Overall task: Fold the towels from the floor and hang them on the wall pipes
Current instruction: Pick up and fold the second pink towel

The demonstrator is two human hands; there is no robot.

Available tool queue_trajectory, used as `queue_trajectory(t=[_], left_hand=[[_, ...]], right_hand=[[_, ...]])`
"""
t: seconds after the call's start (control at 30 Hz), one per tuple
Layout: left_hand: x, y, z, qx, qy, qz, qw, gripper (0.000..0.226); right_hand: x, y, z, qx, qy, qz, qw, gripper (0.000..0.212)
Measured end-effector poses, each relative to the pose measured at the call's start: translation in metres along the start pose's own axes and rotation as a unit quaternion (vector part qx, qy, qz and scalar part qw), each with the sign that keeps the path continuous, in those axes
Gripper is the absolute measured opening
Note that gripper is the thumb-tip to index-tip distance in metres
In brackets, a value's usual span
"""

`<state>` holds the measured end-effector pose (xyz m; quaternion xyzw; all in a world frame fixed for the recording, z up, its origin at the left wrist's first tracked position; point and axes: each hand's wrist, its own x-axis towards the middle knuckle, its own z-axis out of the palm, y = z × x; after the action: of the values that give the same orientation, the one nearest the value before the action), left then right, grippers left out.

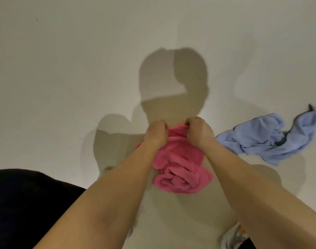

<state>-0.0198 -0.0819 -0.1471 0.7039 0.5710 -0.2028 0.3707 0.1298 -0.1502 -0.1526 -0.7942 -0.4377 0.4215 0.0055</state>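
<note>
A pink towel (180, 164) hangs crumpled between my arms above the pale floor. My left hand (156, 132) grips its top edge on the left, and my right hand (200, 131) grips the same edge on the right, with the two fists close together. The towel's lower part bunches in loose folds near the floor. A light blue towel (272, 139) lies rumpled on the floor to the right, untouched. No wall pipes are in view.
The pale floor (64, 69) spreads out ahead with my shadow on it. My dark-clothed knee (24, 203) fills the lower left. A shoe (232, 236) shows at the bottom right, under my right forearm.
</note>
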Motion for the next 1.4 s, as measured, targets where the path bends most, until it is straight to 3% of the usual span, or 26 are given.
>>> queue_trajectory(t=[0.17,0.4,0.6,0.7,0.9,1.03,1.27,1.4], left_hand=[[-0.094,0.053,-0.090,-0.080,0.009,0.061,0.995,0.009],[-0.277,0.175,-0.293,-0.123,0.046,0.121,0.984,0.017],[-0.428,0.283,-0.454,-0.046,0.095,0.246,0.963,0.007],[-0.487,0.328,-0.506,0.009,0.121,0.291,0.949,0.017],[-0.562,0.395,-0.558,0.041,0.139,0.350,0.925,0.026],[-0.596,0.431,-0.567,-0.059,0.105,0.353,0.928,0.025],[-0.637,0.492,-0.565,-0.138,0.121,0.411,0.893,0.036],[-0.663,0.517,-0.559,-0.121,0.126,0.452,0.875,0.026]], right_hand=[[-0.089,-0.039,-0.105,0.098,0.000,-0.027,0.995,0.013],[-0.278,-0.121,-0.344,0.207,0.021,-0.044,0.977,0.008],[-0.436,-0.184,-0.542,0.270,0.098,-0.085,0.954,0.008],[-0.502,-0.198,-0.615,0.274,0.172,-0.104,0.940,0.018],[-0.597,-0.168,-0.709,0.265,0.306,-0.116,0.907,0.014],[-0.643,-0.129,-0.752,0.246,0.374,-0.114,0.887,0.012],[-0.707,-0.068,-0.782,0.255,0.456,-0.091,0.848,0.015],[-0.726,-0.038,-0.779,0.255,0.453,-0.044,0.853,0.016]])
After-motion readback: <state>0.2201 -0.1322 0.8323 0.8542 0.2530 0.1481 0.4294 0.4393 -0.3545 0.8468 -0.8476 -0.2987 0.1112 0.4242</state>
